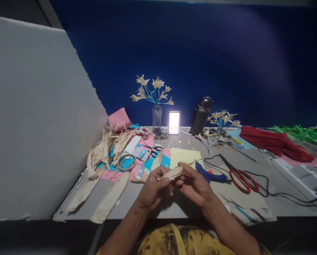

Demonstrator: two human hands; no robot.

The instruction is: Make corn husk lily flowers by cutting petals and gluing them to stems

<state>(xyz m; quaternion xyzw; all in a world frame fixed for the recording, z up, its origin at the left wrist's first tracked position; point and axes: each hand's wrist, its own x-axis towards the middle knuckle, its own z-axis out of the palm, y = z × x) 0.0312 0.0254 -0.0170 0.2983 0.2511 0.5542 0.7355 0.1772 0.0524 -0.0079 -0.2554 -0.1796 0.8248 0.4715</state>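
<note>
Between my two hands is a pale strip of dried corn husk (174,173), held just above the front of the table. My left hand (155,187) pinches its left end between thumb and fingers. At the other end, my right hand (194,186) grips the strip with its fingers curled. A blue glue gun (211,176) lies right beside my right hand, and red-handled scissors (243,180) rest farther right. Behind the hands lies a yellow paper sheet (186,156). More long husk strips (112,198) lie to the left, near the table edge.
A glass vase (157,118) with husk flowers stands at the back, near a dark flask (201,115). A second flower bunch (223,122) is to its right. Black-handled scissors (155,151) and a tape roll (126,162) lie left. A red cloth (275,141) lies right; a black cord (283,194) crosses there.
</note>
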